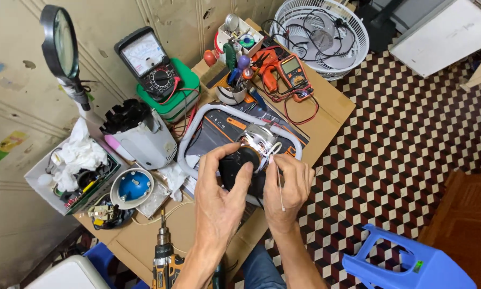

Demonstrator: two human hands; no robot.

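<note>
From my remote seat I see a black-and-orange printed card (227, 128) lying flat under a bent grey tube frame (195, 128) in the middle of the desk (331, 107), its corner running toward the desk's right edge. On the wall at far left sit small green and yellow stickers (0, 150). My left hand (219, 198) has its grip clamped around the black round body of a small motor assembly (246, 160), thumb across its face; the shiny metal end of that part points away from me. My right hand (288, 184) pinches a thin white cable tie (279, 184) at the part's right side, fingers together on it, the tie hanging down past the palm. The part is held just above the desk's near edge, over the printed card. The right edge drops to a checkered floor (401, 139) with open room, a blue plastic stool (406, 262) lying near my right. A white tray (240, 32) at the back holds small parts, and a cup (232, 93) beside it holds screwdrivers; a box (42, 176) at left holds crumpled white rags and wires. A cordless drill (164, 257) lies at the near edge.
</note>
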